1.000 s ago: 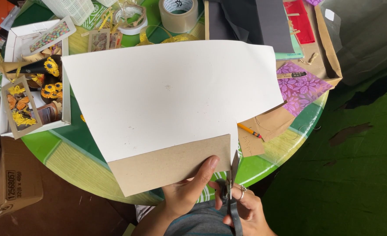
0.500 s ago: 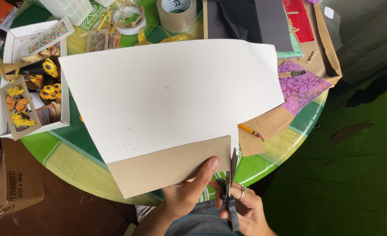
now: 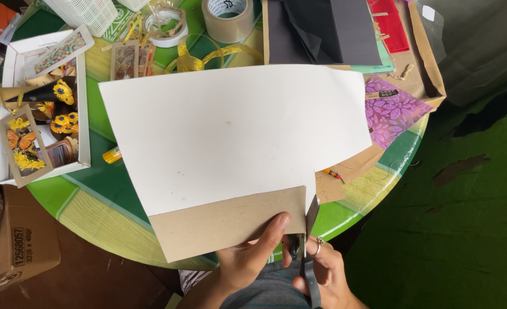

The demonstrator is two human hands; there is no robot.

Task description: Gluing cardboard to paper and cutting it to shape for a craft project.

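A large white card sheet (image 3: pixel 230 137) lies over the round green table (image 3: pixel 101 197), its near edge folded up to show the brown back (image 3: pixel 225 226). My left hand (image 3: pixel 250 260) pinches that brown flap from below, thumb on top. My right hand (image 3: pixel 325 277) grips black-handled scissors (image 3: pixel 309 240), whose blades stand at the flap's right end, in a short cut running up into the white sheet.
A white box of sunflower and butterfly cards (image 3: pixel 36 114) sits at the left. Tape rolls (image 3: pixel 227 17), gold ribbon (image 3: pixel 207 54), dark paper (image 3: pixel 322 28), purple patterned paper (image 3: pixel 391 111) and a pencil (image 3: pixel 333 173) lie around. A cardboard box (image 3: pixel 18 246) stands below the table.
The sheet and both hands have shifted slightly; the scissor blades sit a little further into the sheet's edge than a second ago.
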